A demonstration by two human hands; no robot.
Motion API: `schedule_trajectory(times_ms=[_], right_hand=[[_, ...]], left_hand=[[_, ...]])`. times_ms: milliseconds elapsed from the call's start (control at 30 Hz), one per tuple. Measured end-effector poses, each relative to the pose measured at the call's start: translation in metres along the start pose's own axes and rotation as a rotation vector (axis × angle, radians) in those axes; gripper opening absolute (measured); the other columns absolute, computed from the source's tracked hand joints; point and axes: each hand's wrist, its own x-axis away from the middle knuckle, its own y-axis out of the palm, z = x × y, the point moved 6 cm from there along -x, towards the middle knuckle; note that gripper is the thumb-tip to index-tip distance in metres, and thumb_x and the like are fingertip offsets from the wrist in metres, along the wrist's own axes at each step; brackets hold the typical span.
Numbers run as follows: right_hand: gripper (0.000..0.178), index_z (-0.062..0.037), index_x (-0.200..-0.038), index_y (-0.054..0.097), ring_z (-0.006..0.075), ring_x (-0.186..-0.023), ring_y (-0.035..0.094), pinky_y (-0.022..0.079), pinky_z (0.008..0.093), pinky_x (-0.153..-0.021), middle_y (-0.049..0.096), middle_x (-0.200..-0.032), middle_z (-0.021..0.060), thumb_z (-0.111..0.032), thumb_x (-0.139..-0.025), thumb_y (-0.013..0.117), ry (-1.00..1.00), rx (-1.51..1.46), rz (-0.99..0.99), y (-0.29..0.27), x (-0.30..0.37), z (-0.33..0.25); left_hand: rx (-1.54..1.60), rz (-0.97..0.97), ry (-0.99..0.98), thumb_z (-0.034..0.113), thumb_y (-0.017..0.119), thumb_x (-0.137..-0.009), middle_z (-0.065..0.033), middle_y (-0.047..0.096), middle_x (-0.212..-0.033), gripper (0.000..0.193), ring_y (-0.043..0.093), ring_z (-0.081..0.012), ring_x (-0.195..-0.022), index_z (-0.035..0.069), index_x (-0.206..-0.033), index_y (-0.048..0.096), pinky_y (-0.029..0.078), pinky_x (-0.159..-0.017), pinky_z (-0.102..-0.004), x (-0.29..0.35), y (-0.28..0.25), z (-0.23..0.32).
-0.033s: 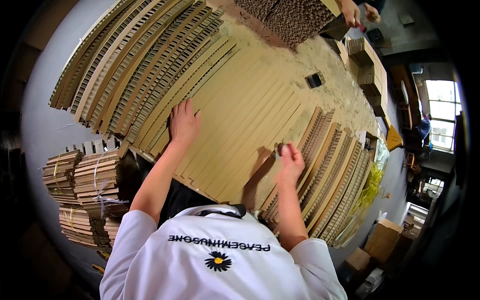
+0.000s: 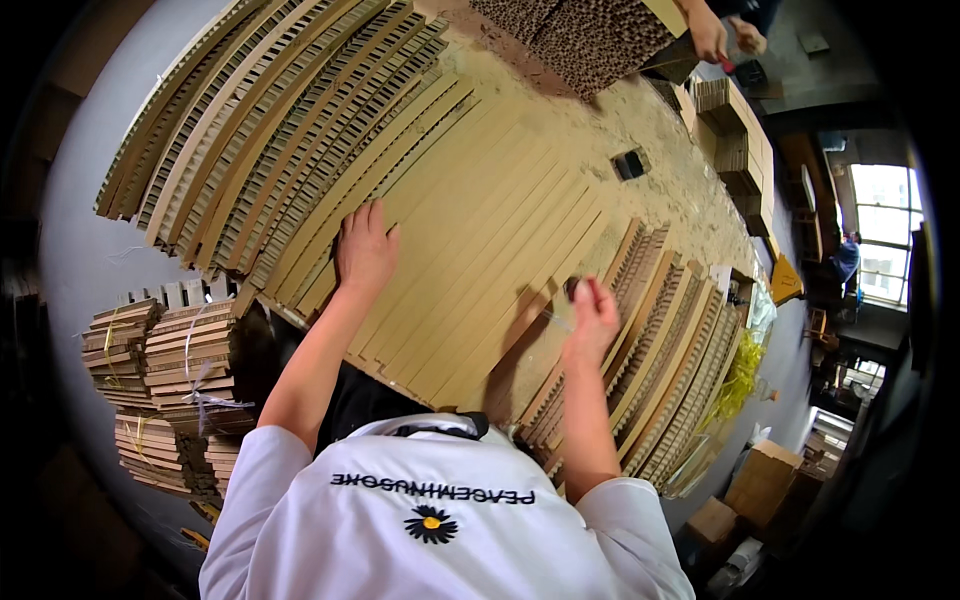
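My left hand (image 2: pixel 368 248) lies flat with fingers stretched out on the left side of a row of flat brown cardboard strips (image 2: pixel 470 240), which lie side by side in front of me. My right hand (image 2: pixel 592 315) is raised over the right edge of the row, its fingers pinched around a small dark, rounded object (image 2: pixel 573 288). Something thin and pale shows just below that object, too small to make out. A dark shadow of the right hand and arm falls on the strips beside it.
Honeycomb-cored cardboard strips stand in a large stack (image 2: pixel 270 130) at left and a smaller stack (image 2: pixel 640 350) at right. A small black block (image 2: pixel 629 164) lies on the dusty table. Tied bundles (image 2: pixel 190 350) sit lower left. Another person's hand (image 2: pixel 708 38) is beyond a honeycomb block (image 2: pixel 575 40).
My right hand has shifted slightly to the right with the small dark object. My left hand stays nearly in place on the strips. The other person's hand has moved a little.
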Motion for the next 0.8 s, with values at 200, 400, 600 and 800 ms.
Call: schedule_trajectory(times_ms=[200,400,600,800], right_hand=[[0.038,0.0027,-0.127,0.061,0.0159,-0.123,0.056,0.037,0.0376,-0.114,0.064,-0.127,0.0073,-0.023,-0.099,0.069,-0.008,-0.264,-0.422,0.187,-0.196,-0.057],[0.031,0.0003,-0.113,0.073,0.0142,-0.096,0.068,0.053,0.0291,-0.087,0.074,-0.103,0.0048,-0.015,-0.087,0.082,-0.071,-0.118,-0.643,0.285,-0.251,-0.029],[0.036,-0.0036,-0.115,0.075,0.0127,-0.092,0.067,0.051,0.0271,-0.085,0.075,-0.103,0.0041,-0.021,-0.084,0.084,-0.181,-0.049,-0.729,0.276,-0.24,-0.04],[0.029,-0.0094,-0.107,0.08,0.0179,-0.088,0.071,0.054,0.0314,-0.082,0.077,-0.094,0.0065,-0.028,-0.085,0.08,-0.416,0.439,0.184,0.017,-0.33,-0.084]], left_hand=[[0.007,0.009,0.063,0.016,0.072,-0.091,-0.0209,0.05,-0.142,0.06,0.049,-0.0405,-0.126,-0.002,-0.141,0.046,0.042,-0.105,-0.0495,0.007,-0.005,0.008],[-0.048,0.004,-0.019,0.019,0.072,-0.089,-0.0181,0.049,-0.142,0.06,0.049,-0.0396,-0.125,0.0,-0.14,0.047,0.04,-0.104,-0.0523,0.007,0.002,0.017],[-0.104,0.093,0.016,0.017,0.07,-0.089,-0.0175,0.05,-0.142,0.059,0.049,-0.0391,-0.126,0.0,-0.14,0.047,0.039,-0.104,-0.0546,0.011,0.014,0.01],[-0.113,0.032,-0.018,0.015,0.068,-0.09,-0.0191,0.05,-0.142,0.057,0.048,-0.0403,-0.127,0.001,-0.142,0.046,0.04,-0.106,-0.0529,0.012,0.024,0.018]])
